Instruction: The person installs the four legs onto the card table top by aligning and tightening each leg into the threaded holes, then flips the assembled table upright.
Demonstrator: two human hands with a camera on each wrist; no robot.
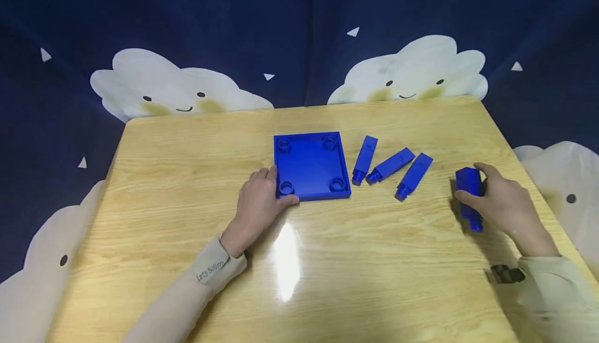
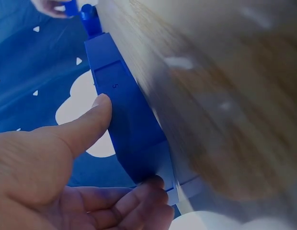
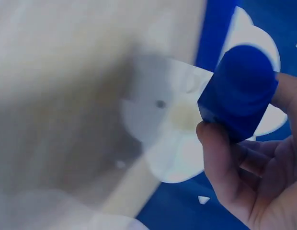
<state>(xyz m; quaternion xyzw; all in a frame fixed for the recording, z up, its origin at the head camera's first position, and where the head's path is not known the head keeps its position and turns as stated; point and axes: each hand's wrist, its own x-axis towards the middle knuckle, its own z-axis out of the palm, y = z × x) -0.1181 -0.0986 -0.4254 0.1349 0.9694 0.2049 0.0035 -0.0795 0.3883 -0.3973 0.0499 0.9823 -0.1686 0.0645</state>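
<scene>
Currently, the left hand [image 1: 256,202] grips the near left corner of a blue square panel [image 1: 311,166], thumb at the near edge; the panel lies on a wooden table [image 1: 187,202], a round socket in each corner. Well to the right, the right hand [image 1: 507,208] pinches a blue square-sided leg [image 1: 468,189] between thumb and fingers, round peg end nearest the person. Three matching blue legs [image 1: 390,165] lie between panel and right hand.
</scene>
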